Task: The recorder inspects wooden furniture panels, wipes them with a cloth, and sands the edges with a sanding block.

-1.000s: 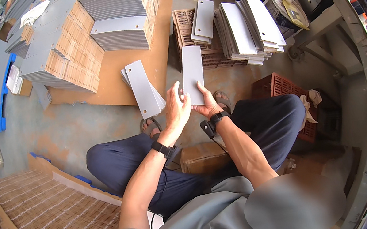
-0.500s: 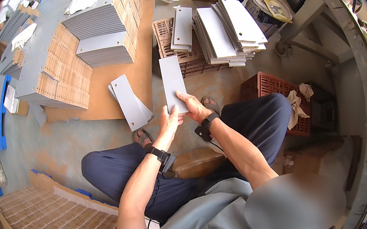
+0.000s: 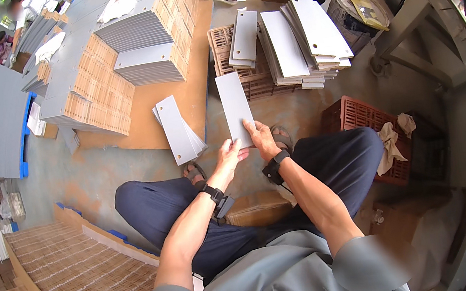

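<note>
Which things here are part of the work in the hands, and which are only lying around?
In the work:
left hand
right hand
grey panel held by both hands
small pile of grey panels on the floor
stacked grey panels on a crate

Lying about:
red crate
crumpled cloth
woven mat

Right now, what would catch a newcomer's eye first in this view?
The long grey panel held up at centre by the left hand and right hand. Just left of it, a small pile of like panels leans on the floor; beyond, tilted stacks of panels rest on a plastic crate.
</note>
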{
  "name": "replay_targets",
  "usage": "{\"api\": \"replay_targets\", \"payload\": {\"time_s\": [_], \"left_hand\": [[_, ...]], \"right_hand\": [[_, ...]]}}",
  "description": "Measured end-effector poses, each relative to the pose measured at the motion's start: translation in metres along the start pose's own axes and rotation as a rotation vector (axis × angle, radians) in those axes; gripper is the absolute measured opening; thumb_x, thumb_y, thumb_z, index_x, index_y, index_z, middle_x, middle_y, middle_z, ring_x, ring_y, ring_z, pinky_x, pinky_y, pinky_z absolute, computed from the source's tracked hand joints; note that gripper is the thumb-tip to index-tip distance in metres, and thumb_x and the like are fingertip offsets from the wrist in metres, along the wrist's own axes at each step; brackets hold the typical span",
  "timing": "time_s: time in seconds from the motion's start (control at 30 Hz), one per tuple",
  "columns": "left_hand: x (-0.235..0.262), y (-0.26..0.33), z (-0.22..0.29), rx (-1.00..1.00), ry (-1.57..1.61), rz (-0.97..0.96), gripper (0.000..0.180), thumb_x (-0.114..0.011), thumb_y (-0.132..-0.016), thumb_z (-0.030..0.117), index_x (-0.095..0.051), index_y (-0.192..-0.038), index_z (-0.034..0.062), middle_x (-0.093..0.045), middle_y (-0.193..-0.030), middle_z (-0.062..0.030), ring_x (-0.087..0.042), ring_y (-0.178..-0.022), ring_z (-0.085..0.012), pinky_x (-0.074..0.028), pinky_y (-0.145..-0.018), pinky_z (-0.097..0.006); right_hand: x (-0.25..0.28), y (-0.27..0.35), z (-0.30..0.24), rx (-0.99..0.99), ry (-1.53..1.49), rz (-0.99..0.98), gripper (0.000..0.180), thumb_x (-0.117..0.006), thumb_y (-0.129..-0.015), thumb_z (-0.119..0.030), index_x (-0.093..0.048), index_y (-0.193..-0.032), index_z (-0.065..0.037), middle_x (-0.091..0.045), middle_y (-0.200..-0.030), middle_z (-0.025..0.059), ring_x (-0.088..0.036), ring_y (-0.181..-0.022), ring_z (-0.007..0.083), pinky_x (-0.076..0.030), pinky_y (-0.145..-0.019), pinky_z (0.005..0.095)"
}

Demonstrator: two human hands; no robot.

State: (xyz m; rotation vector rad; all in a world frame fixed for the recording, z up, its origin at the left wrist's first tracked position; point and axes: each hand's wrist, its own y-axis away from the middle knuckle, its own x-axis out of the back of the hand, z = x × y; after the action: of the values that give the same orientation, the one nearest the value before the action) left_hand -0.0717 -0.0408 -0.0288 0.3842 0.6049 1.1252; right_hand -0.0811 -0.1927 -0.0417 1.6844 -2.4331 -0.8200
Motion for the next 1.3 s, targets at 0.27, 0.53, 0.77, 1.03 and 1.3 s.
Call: {"api": "replay_targets", "payload": {"time_s": [0.27, 0.53, 0.77, 1.03, 1.3], "left_hand": [[-0.074, -0.005, 0.094, -0.333, 0.005, -0.079, 0.027, -0.056, -0.104, 0.026, -0.055, -0.115, 0.0010, -0.067, -0.108, -0.0131, -0.069, -0.096, -0.0208, -0.059, -0.082, -0.033], [-0.175, -0.078, 0.136, -0.301, -0.068, -0.065, 0.028, -0.060, -0.101, 0.028, -0.060, -0.099, -0.0002, -0.065, -0.089, -0.0081, -0.067, -0.072, -0.0153, -0.060, -0.065, -0.030], [-0.113, -0.065, 0.116, -0.742, -0.519, 0.207, 0.050, -0.069, -0.093, 0.035, -0.058, -0.130, 0.0038, -0.066, -0.102, -0.0165, -0.064, -0.098, -0.0309, -0.052, -0.085, -0.043], [0.091, -0.043, 0.038, -0.193, -1.065, 1.115, 0.105, -0.080, -0.078, 0.044, -0.019, -0.152, 0.0005, -0.032, -0.147, -0.0267, -0.033, -0.136, -0.0420, -0.028, -0.111, -0.055], [0.122, -0.041, 0.038, -0.071, -0.937, 1.025, 0.103, -0.083, -0.076, 0.035, -0.023, -0.153, 0.0046, -0.040, -0.140, -0.0213, -0.043, -0.127, -0.0392, -0.039, -0.106, -0.050]], "right_hand": [[0.039, 0.003, -0.017, -0.116, -0.503, 0.243, 0.060, -0.040, -0.104, -0.053, -0.054, -0.135, -0.004, -0.060, -0.111, 0.0068, -0.058, -0.096, 0.0202, -0.054, -0.092, 0.0416], [0.052, -0.017, 0.006, -0.150, -0.640, 0.182, 0.049, -0.043, -0.106, -0.044, -0.054, -0.129, -0.003, -0.064, -0.104, 0.0051, -0.061, -0.090, 0.0185, -0.056, -0.086, 0.0382], [0.028, -0.013, 0.004, -0.182, -0.538, 0.091, 0.045, -0.049, -0.104, -0.044, -0.056, -0.130, -0.008, -0.065, -0.116, 0.0035, -0.064, -0.102, 0.0177, -0.055, -0.087, 0.0361], [0.000, -0.009, 0.011, -0.273, -0.372, 0.036, 0.038, -0.057, -0.101, -0.039, -0.062, -0.124, -0.010, -0.061, -0.095, -0.0033, -0.060, -0.083, 0.0120, -0.056, -0.085, 0.0345], [-0.039, -0.008, 0.008, -0.272, -0.319, -0.031, 0.034, -0.057, -0.101, -0.033, -0.061, -0.124, -0.007, -0.060, -0.091, -0.0024, -0.061, -0.080, 0.0109, -0.059, -0.079, 0.0330]]}}
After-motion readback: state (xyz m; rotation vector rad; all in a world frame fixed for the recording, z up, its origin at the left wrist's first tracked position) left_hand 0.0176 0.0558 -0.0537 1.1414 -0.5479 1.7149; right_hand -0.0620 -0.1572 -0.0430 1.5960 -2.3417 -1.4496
